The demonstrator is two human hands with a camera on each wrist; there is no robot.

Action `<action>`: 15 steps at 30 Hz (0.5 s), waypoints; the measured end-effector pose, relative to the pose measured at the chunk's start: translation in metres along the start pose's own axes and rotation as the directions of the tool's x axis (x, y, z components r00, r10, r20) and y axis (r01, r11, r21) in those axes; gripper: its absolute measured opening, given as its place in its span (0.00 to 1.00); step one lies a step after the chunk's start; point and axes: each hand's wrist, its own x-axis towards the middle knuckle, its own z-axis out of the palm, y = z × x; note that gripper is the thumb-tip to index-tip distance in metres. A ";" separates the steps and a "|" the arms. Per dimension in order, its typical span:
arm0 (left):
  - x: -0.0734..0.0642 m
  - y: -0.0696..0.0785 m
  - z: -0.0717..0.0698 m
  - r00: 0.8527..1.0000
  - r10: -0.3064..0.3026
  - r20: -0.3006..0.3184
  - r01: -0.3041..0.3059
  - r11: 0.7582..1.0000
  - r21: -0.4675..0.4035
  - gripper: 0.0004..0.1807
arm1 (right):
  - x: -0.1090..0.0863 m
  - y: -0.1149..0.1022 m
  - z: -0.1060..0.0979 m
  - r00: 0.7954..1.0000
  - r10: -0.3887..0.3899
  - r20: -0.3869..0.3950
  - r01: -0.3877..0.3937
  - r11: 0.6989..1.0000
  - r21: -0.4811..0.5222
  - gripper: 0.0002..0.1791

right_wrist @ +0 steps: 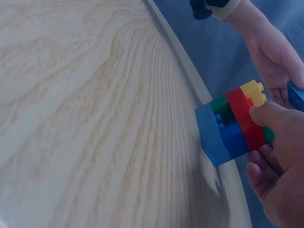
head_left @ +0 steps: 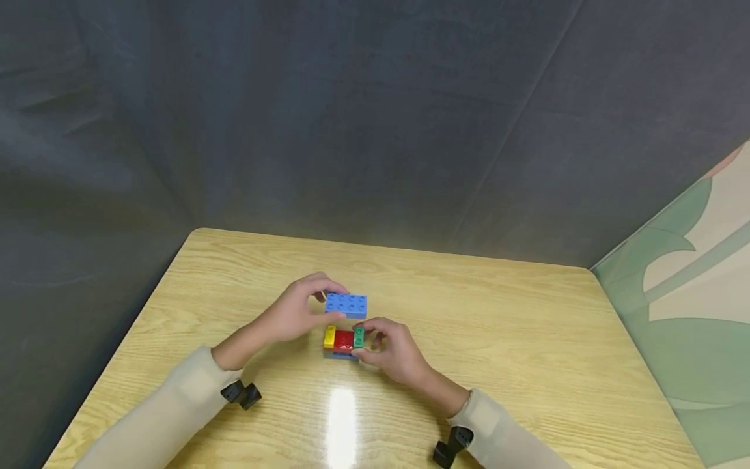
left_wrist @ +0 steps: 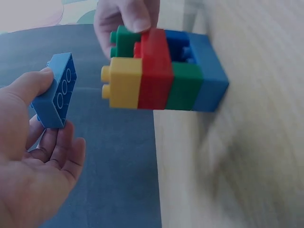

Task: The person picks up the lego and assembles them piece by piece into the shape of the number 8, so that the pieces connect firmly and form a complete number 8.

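Note:
My left hand point(head_left: 297, 309) pinches a blue toy brick point(head_left: 346, 305) between thumb and fingers, studs up. In the left wrist view the hollow underside of that blue brick point(left_wrist: 61, 92) shows. Just in front of it a stack of bricks point(left_wrist: 156, 78) stands on the table. A blue brick point(left_wrist: 209, 71) forms its base, with a green and a darker blue one above, then a red brick point(head_left: 344, 341). On top sit a small yellow brick point(head_left: 330, 336) and a small green brick point(head_left: 359, 337), apart. My right hand point(head_left: 398, 352) grips the stack's right end by the green brick.
The wooden table point(head_left: 498, 326) carries the stack near its middle. Dark cloth point(head_left: 351, 130) hangs behind its far edge and along the left. A patterned panel point(head_left: 697, 312) borders the right side. Dark cameras point(head_left: 240, 393) are strapped to both wrists.

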 end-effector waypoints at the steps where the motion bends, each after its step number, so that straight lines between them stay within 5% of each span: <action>1: -0.002 0.000 0.001 1.000 0.002 0.000 -0.002 1.000 0.001 0.19 | 0.000 0.000 0.000 1.000 0.000 -0.001 0.000 1.000 0.001 0.17; 15: -0.024 -0.004 0.019 1.000 -0.001 -0.003 0.001 1.000 -0.012 0.18 | -0.001 0.000 -0.001 1.000 -0.005 0.002 0.005 1.000 0.010 0.17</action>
